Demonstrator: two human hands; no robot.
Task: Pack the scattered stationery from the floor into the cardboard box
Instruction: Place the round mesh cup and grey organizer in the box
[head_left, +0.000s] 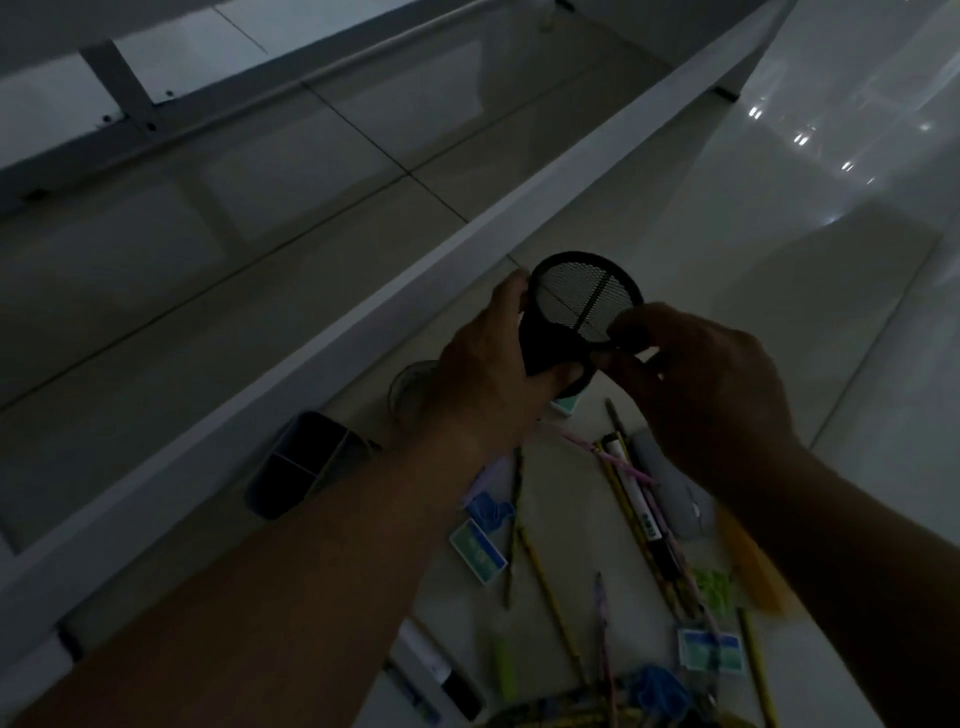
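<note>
A black mesh pen cup (576, 306) is held in the air above the floor, its round open mouth tilted toward me. My left hand (488, 358) wraps its side. My right hand (696, 384) pinches its near rim. Below on the pale tiles lie scattered pencils (550, 597), a marker (647, 519), small eraser packets (478, 552), blue clips (491, 509) and green clips (714, 584). No cardboard box is in view.
A dark divided organiser tray (306, 462) lies on the floor by a white desk frame (322, 353) that crosses the view diagonally. A clear round container (410, 389) sits behind my left wrist. The scene is dim.
</note>
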